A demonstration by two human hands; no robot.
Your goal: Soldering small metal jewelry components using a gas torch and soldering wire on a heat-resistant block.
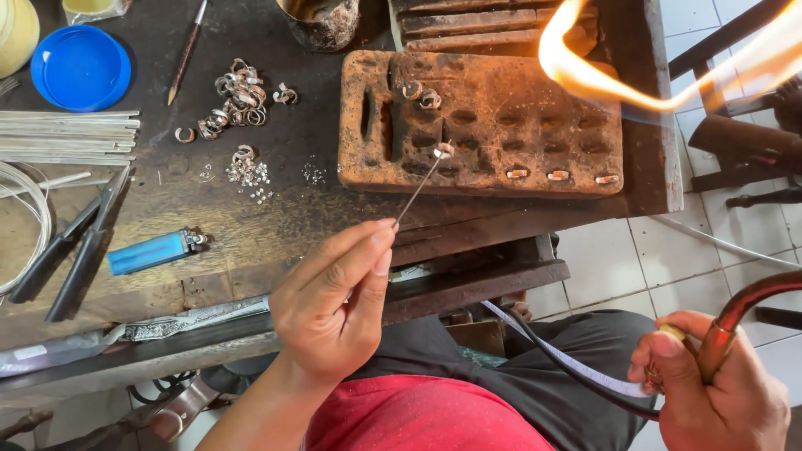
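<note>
My left hand (334, 301) pinches thin metal tweezers (418, 188) whose tip holds a small silver ring (444, 150) over a brown, pitted soldering block (535, 125). Two more rings (420, 94) lie on the block's upper left, and small pieces (557, 175) sit along its near edge. My right hand (714, 388) grips a copper-coloured torch (735, 321) at the lower right. Its orange flame (618, 75) curls above the block's far right corner, away from the held ring.
A pile of silver rings (238, 96) and tiny bits (249, 174) lie on the dark workbench (251, 225). Left of them are a blue lighter (154, 252), black pliers (71, 250), metal strips (67, 138), a blue lid (81, 67). A metal cup (322, 23) stands behind.
</note>
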